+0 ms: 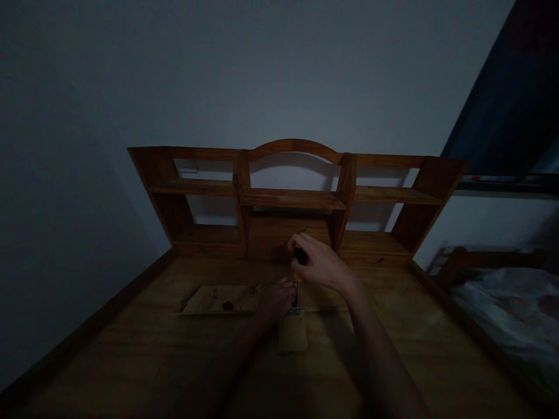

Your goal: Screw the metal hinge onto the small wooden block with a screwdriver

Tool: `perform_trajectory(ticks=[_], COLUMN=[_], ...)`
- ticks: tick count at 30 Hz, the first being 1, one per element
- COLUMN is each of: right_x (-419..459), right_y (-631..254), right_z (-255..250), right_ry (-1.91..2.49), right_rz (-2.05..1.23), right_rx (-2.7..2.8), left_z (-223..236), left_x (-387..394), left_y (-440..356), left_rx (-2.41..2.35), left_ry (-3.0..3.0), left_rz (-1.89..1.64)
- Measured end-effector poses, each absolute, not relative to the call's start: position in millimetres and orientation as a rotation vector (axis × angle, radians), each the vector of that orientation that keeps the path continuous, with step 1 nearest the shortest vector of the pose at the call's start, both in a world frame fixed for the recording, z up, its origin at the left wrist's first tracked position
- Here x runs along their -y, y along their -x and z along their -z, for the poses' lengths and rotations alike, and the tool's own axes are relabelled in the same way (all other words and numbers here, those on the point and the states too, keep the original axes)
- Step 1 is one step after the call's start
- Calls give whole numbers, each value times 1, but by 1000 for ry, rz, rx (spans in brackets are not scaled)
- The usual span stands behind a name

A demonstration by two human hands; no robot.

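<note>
The scene is very dim. My right hand (321, 263) is closed round the black and orange handle of a screwdriver (298, 273) that stands upright on the wooden desk (131, 349). The screwdriver's shaft points down at a small metal piece (296, 312) at the top of a small wooden block (292, 334). My left hand (276, 299) rests with fingers curled right beside the shaft and the metal piece; what it grips, if anything, is too dark to make out.
A flat wooden board (222, 299) lies on the desk to the left of my hands. A wooden shelf unit (292, 198) stands along the desk's back against the wall. A bed with pale bedding (510, 314) is at the right.
</note>
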State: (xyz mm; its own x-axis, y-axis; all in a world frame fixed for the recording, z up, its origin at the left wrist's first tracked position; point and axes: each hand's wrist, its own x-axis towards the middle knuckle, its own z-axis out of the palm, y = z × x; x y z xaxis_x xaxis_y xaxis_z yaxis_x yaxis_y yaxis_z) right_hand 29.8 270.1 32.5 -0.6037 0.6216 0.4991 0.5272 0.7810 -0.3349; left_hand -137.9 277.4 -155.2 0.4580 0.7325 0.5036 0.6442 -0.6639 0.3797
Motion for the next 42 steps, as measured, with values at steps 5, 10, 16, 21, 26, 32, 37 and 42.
perform_trajectory(ticks=[5,10,16,21,26,32,37,42], right_x=[-271,-268,-270,-269,-274,-273,-274,-273], right_y=[-25,-22,-22,-23,-25,-30,-32,-32], right_z=[-30,-30,-29,-29,-26,-29,-31,-32], right_ry=[872,877,902,917,966,940,949,942], right_rz=[-148,-133,-51,-41,30,-5,-36,-10], right_rx=[2365,2362,2357,2352,2322,2347,2337,2353], left_z=[154,152,154,155,157,157,155,155], left_x=[-277,-277,-278,-280,-280,-279,-277,-277], left_y=[139,138,139,140,140,141,140,140], left_rx=[-1212,-1235,-1216,-1196,-1187,-1201,-1228,-1209], left_ry=[-2585,-2583,-2567,-2569,-2570,-2560,-2572,-2561], left_rz=[-978,-975,-1000,-983,-981,-966,-963,-971])
